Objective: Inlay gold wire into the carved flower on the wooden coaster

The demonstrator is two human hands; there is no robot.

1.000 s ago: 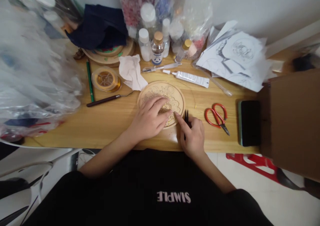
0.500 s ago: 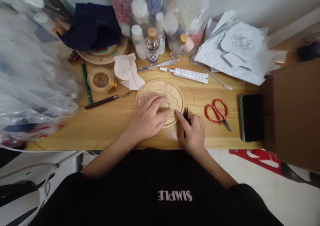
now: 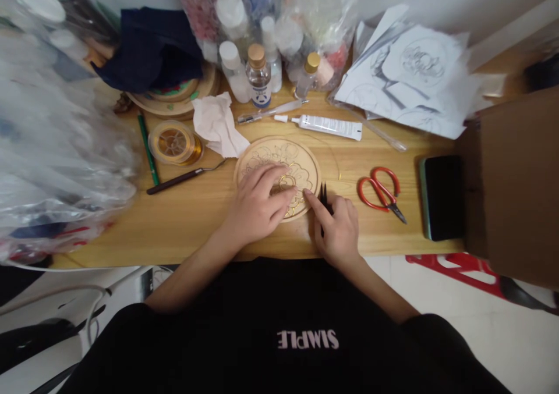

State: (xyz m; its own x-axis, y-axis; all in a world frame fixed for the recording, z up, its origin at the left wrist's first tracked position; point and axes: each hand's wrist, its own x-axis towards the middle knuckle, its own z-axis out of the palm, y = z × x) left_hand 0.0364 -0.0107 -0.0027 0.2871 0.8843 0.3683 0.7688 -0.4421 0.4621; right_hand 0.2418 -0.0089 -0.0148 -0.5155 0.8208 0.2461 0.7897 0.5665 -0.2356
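A round wooden disc (image 3: 278, 144) with a flower drawing lies on the table, and gold wire follows some of its lines. My left hand (image 3: 257, 205) rests across the disc's lower left part, fingers stretched and thumb towards the centre, hiding part of the drawing. From the right, my right hand (image 3: 337, 225) touches the disc's edge area with its extended index fingertip. Black tweezers (image 3: 324, 194) are held in its curled fingers, points facing away from me. A thin loose wire (image 3: 339, 164) curves over the table right of the disc.
Red-handled scissors (image 3: 379, 190) and a phone (image 3: 443, 197) lie to the right, beside a cardboard box (image 3: 519, 190). Behind the disc are a glue tube (image 3: 329, 126), crumpled tissue (image 3: 218, 125) and bottles (image 3: 258, 80). A wire spool (image 3: 174, 142) and hooked tool (image 3: 179, 180) lie left.
The camera view has shifted slightly. Both hands stay in nearly the same place on the disc, and the tweezers remain in my right hand.
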